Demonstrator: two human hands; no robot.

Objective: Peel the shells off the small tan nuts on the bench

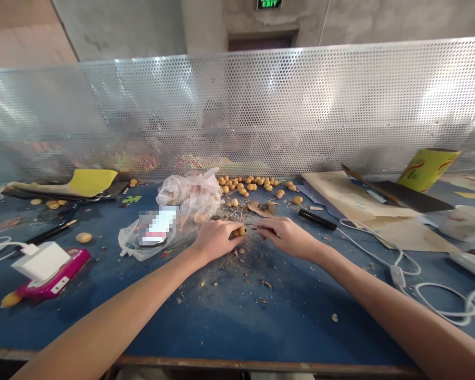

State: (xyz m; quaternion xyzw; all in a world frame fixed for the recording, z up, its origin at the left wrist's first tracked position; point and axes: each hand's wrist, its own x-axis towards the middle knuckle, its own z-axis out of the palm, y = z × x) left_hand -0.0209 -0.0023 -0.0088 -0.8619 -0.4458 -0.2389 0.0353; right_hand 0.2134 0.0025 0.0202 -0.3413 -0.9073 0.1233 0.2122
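My left hand [217,238] is closed on a small tan gourd [240,231], which has a dark hole in the end facing right. Just to the right, my right hand [287,237] pinches a thin, pointed tool [255,228], too small to name, with its tip close to the hole. Behind the hands lie many more small gourds [251,186] heaped by the panel. Brown scraps [263,209] and dust are scattered around and below the fingers.
Left of my hands are a clear plastic bag [190,192], a phone [158,226] with a lit screen and a pink power strip [55,273] with a white charger [43,261]. A black tube [317,219], cardboard [352,195] and white cable [398,275] lie rightward. A perforated panel [261,111] closes the back.
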